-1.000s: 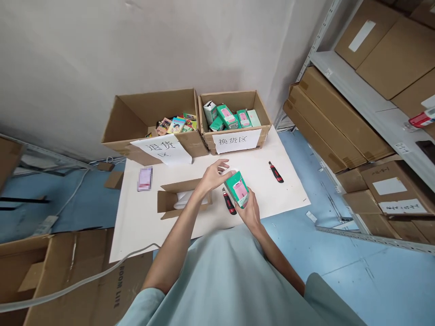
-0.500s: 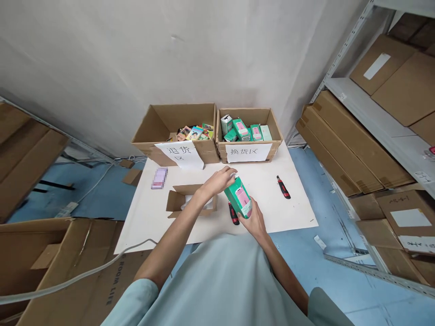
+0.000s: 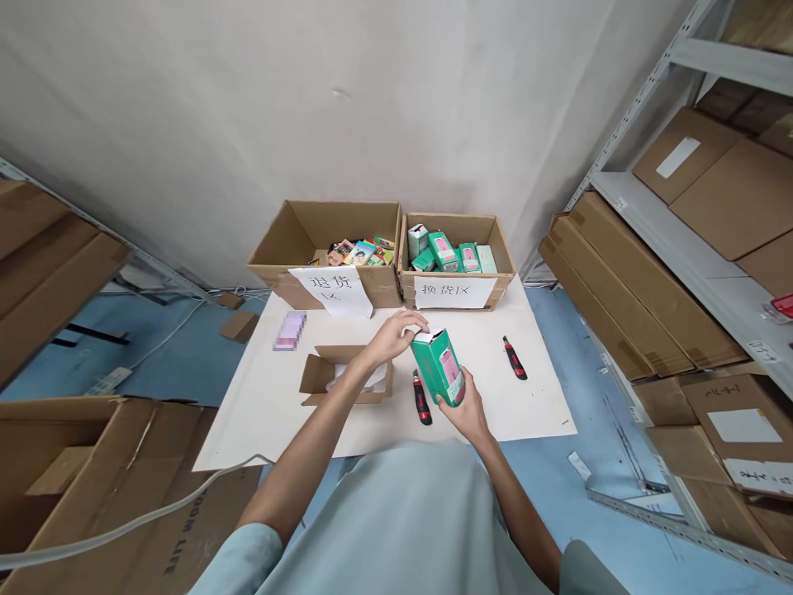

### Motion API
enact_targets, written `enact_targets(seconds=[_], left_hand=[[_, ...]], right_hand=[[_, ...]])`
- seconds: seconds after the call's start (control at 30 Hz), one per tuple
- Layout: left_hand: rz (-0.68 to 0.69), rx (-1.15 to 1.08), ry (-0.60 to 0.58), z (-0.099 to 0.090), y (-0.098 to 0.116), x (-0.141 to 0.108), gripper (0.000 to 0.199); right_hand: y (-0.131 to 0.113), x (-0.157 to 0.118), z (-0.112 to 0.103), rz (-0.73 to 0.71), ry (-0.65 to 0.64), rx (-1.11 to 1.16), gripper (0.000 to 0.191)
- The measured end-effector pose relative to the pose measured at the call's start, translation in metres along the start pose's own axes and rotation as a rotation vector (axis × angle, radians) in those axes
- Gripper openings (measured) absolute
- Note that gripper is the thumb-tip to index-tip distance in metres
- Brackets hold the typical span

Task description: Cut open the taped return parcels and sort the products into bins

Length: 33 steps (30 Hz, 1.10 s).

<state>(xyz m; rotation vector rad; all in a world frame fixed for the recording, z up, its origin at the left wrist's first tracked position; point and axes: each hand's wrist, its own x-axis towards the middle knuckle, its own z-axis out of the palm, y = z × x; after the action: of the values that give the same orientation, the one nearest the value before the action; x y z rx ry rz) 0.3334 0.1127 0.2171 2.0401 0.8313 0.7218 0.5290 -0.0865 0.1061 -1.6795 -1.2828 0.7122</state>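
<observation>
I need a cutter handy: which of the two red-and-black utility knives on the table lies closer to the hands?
The knife lying just left of the right hand, beside the green box. The other knife lies apart, farther right on the table.

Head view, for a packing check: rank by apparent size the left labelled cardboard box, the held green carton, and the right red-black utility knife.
Largest to smallest:
1. left labelled cardboard box
2. green carton
3. right red-black utility knife
</observation>
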Motion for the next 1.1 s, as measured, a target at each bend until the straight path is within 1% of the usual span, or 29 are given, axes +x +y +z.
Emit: enact_targets(seconds=[0.03, 0.1, 0.2, 0.3, 0.37, 0.47, 0.57, 0.63, 0.7, 0.77, 0.8, 0.83, 0.87, 0.97, 1.03, 1.1], left_hand=[[-0.007, -0.023, 0.000, 0.000, 0.002, -0.001, 0.029], [-0.058, -0.061, 0.036, -0.002, 0.006, -0.003, 0.025], [-0.131, -0.090, 0.100, -0.004, 0.008, -0.008, 0.030], [-0.153, -0.090, 0.085, -0.001, 0.006, -0.012, 0.037], [-0.173, -0.129, 0.050, 0.002, 0.003, -0.013, 0.036], [-0.241, -0.249, -0.028, 0.002, -0.007, -0.013, 0.032], [-0.292, -0.334, -0.134, -0.010, -0.022, -0.008, 0.031], [-0.319, -0.373, -0.249, -0.020, -0.033, -0.002, 0.038], [-0.367, -0.386, -0.390, -0.026, -0.045, 0.005, 0.046], [-0.424, -0.375, -0.521, -0.026, -0.055, 0.011, 0.050], [-0.448, -0.377, -0.554, -0.024, -0.060, 0.012, 0.051], [-0.465, -0.392, -0.556, -0.020, -0.063, 0.012, 0.052], [-0.473, -0.414, -0.532, -0.016, -0.066, 0.010, 0.051], [-0.496, -0.469, -0.408, -0.009, -0.069, 0.006, 0.047], [-0.519, -0.453, -0.363, -0.014, -0.069, 0.008, 0.047], [-0.507, -0.391, -0.297, -0.027, -0.070, 0.015, 0.050]], right_hand=[[0.000, 0.002, 0.000, 0.000, -0.006, 0.001, 0.081], [0.000, 0.004, 0.001, -0.006, -0.018, 0.007, 0.080], [0.003, 0.006, 0.003, -0.010, -0.030, 0.015, 0.079], [0.005, 0.007, 0.004, -0.013, -0.033, -0.003, 0.080], [0.005, 0.009, 0.004, -0.030, -0.046, -0.014, 0.080], [0.004, 0.014, 0.000, -0.040, -0.084, -0.035, 0.078], [0.004, 0.017, -0.008, -0.031, -0.119, -0.069, 0.080], [0.006, 0.019, -0.012, -0.030, -0.152, -0.086, 0.082], [0.008, 0.018, -0.013, -0.043, -0.189, -0.110, 0.081], [0.010, 0.018, -0.011, -0.069, -0.223, -0.143, 0.081], [0.010, 0.017, -0.009, -0.079, -0.237, -0.158, 0.081], [0.011, 0.016, -0.007, -0.084, -0.247, -0.168, 0.082], [0.011, 0.016, -0.004, -0.085, -0.253, -0.173, 0.082], [0.015, 0.015, 0.001, -0.085, -0.249, -0.177, 0.082], [0.022, 0.014, 0.000, -0.087, -0.244, -0.186, 0.083], [0.034, 0.012, -0.004, -0.078, -0.236, -0.213, 0.084]])
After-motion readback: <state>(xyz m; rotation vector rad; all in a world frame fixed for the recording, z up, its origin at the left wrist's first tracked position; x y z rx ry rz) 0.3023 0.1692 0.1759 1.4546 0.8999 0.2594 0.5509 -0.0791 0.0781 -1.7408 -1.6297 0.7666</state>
